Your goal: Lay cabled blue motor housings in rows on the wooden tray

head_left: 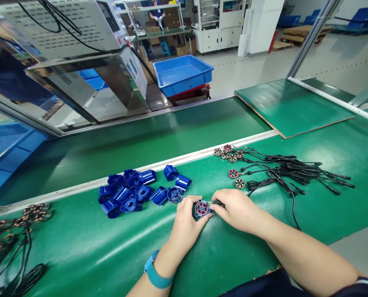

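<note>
My left hand [188,220] is wrapped round a blue plastic motor housing, its open end facing up. A round motor stator [201,208] with red and dark windings sits in the mouth of that housing. From the right, my right hand [233,210] pinches the stator's black cable [216,203] close to the rim. Several more blue housings [130,203] lie in a loose group beyond my left hand. Beyond my right hand are several stators [232,173], copper and red, with bundled black cables [283,171] trailing to the right.
More stators [37,212] with cables lie at the left edge of the green bench mat [109,255]. A white rail [171,159] separates the mat from a dark green belt [134,144]. A green board [295,105] lies across at right; a blue tray [184,74] stands behind.
</note>
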The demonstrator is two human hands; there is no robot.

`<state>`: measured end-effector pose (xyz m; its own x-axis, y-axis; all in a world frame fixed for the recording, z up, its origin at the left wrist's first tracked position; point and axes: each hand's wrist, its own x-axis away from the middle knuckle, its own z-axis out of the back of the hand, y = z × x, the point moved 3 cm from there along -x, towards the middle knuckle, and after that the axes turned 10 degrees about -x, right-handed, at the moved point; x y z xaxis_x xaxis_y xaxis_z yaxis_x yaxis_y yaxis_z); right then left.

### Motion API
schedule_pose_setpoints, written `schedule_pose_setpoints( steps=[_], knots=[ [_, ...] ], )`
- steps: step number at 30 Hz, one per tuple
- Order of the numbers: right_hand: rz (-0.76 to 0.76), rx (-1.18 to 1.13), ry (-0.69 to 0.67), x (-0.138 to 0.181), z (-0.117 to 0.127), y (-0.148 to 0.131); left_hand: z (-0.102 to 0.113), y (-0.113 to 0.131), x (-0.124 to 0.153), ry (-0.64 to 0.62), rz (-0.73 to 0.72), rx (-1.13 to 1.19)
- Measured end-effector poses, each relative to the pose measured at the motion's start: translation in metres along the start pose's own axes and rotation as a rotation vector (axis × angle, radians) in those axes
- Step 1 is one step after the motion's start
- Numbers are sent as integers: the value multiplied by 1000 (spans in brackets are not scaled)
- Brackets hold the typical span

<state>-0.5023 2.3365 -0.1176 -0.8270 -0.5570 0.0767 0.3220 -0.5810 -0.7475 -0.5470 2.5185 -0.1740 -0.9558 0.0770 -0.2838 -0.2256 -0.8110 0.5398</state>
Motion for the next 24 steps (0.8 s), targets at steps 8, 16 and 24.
schedule_pose_setpoints(
  steps=[8,16,24],
  knots=[
    [176,55,-11,3,-13,-6,0,2,-2,12,-131,-10],
    [108,173,-147,0,-20,-7,-6,-7,-1,-29,-120,0],
    [134,195,-57,-8,-32,-2,-8,-7,0,-156,-126,-15]
  ],
)
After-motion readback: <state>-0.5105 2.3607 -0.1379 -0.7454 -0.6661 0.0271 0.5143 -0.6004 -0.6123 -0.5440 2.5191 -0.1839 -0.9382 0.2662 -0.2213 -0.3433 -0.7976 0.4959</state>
